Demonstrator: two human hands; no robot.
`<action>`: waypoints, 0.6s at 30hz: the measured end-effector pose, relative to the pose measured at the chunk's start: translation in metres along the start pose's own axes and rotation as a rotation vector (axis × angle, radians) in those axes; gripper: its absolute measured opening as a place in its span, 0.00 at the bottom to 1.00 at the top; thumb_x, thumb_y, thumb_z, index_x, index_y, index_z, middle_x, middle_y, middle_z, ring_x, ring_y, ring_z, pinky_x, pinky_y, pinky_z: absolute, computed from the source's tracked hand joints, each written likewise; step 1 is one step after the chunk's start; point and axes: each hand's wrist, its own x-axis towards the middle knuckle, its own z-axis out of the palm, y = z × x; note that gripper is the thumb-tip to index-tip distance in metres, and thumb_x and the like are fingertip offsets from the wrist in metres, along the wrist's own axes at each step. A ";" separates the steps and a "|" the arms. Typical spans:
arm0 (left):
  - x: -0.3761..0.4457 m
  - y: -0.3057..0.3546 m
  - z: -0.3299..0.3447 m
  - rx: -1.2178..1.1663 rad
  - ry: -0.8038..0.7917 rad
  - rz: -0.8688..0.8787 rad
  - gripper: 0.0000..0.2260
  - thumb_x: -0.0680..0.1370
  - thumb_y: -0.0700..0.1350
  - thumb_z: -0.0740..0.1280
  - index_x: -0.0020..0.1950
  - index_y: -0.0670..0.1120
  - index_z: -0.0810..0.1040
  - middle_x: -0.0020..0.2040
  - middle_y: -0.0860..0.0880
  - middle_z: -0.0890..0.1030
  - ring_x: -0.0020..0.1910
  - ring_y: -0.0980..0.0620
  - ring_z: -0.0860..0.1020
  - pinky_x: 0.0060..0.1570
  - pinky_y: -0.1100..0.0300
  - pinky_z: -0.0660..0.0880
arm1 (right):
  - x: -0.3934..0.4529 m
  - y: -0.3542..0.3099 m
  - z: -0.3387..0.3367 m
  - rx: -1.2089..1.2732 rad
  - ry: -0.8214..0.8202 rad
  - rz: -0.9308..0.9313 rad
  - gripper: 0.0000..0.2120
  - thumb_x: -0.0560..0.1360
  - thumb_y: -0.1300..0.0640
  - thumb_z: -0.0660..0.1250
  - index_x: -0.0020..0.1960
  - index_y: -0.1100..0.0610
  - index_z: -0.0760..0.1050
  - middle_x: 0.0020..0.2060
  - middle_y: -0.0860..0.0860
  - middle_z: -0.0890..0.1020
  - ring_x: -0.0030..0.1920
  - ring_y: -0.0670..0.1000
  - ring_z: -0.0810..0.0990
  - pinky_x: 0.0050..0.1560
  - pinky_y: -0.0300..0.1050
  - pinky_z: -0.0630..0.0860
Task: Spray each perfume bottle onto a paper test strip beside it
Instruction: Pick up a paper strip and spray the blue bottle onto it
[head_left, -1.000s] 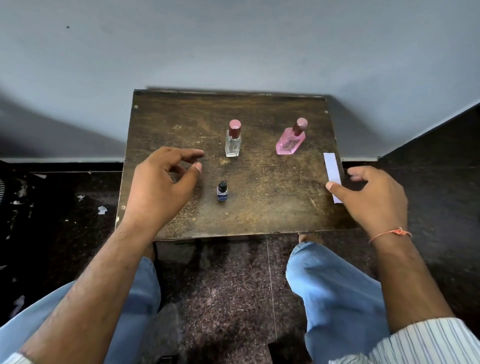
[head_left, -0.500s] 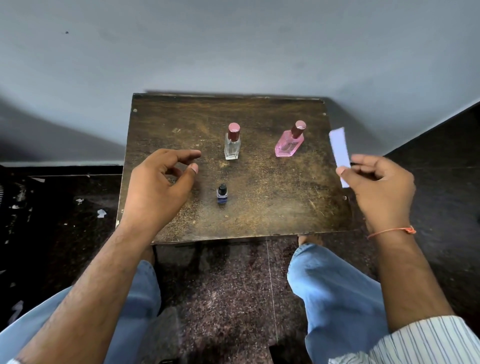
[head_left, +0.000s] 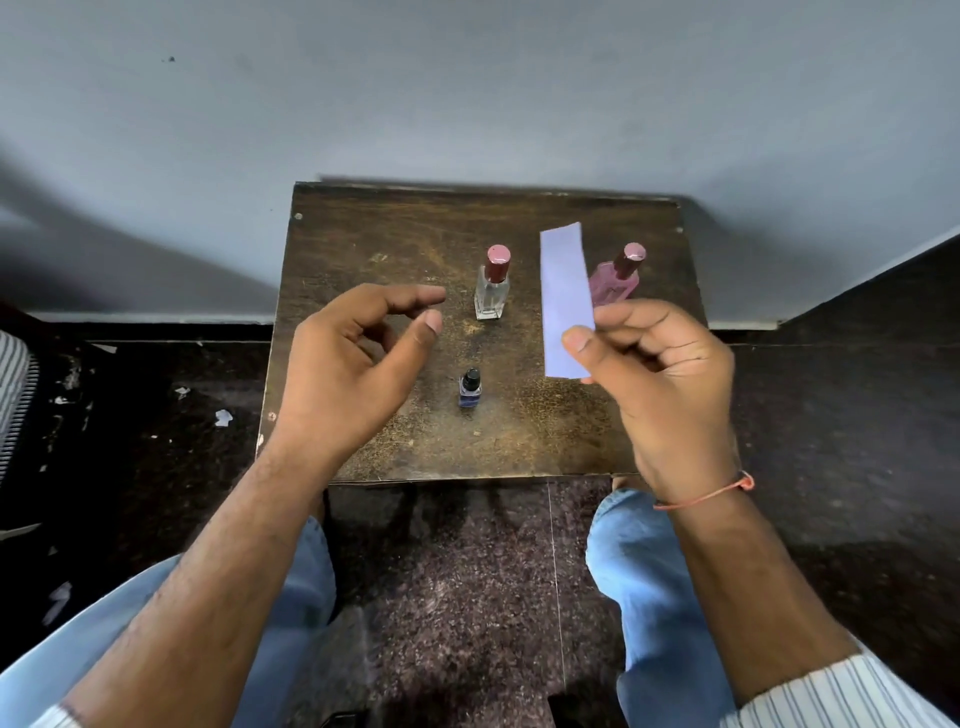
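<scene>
Paper test strip (head_left: 563, 291): light and limp, best pinched near one end. The right hand (head_left: 670, 384) has its grip pinched on the lower end, long axis pointing toward the counter's (head_left: 415, 447) far edge, above the pink bottle (head_left: 618, 283). The left hand (head_left: 348, 374) hovers, its grip spread, near the clear bottle (head_left: 491, 291).

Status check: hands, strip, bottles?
Right hand pinching paper strip upright above table. Left hand open, empty. Three bottles standing, capped, unsprayed; clear bottle nearest left fingers. Nothing blocking.
</scene>
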 end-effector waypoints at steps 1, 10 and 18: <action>0.000 0.002 0.001 -0.038 -0.024 0.025 0.07 0.82 0.46 0.75 0.60 0.54 0.88 0.43 0.62 0.84 0.33 0.46 0.72 0.31 0.60 0.71 | -0.001 -0.001 0.004 -0.001 -0.013 -0.003 0.13 0.73 0.65 0.81 0.48 0.48 0.85 0.36 0.43 0.88 0.37 0.41 0.82 0.46 0.48 0.81; -0.002 0.004 0.011 -0.184 -0.216 0.159 0.04 0.82 0.43 0.75 0.55 0.44 0.89 0.48 0.51 0.89 0.36 0.44 0.81 0.35 0.56 0.74 | -0.009 -0.006 0.032 0.119 -0.139 0.083 0.07 0.72 0.63 0.80 0.47 0.53 0.86 0.33 0.44 0.86 0.34 0.42 0.80 0.39 0.36 0.79; -0.001 0.007 0.010 -0.235 -0.201 0.146 0.05 0.80 0.39 0.76 0.54 0.39 0.89 0.50 0.48 0.90 0.42 0.56 0.84 0.42 0.60 0.77 | -0.013 -0.007 0.039 0.028 -0.167 -0.053 0.09 0.74 0.62 0.80 0.49 0.52 0.84 0.49 0.52 0.83 0.45 0.46 0.83 0.42 0.42 0.82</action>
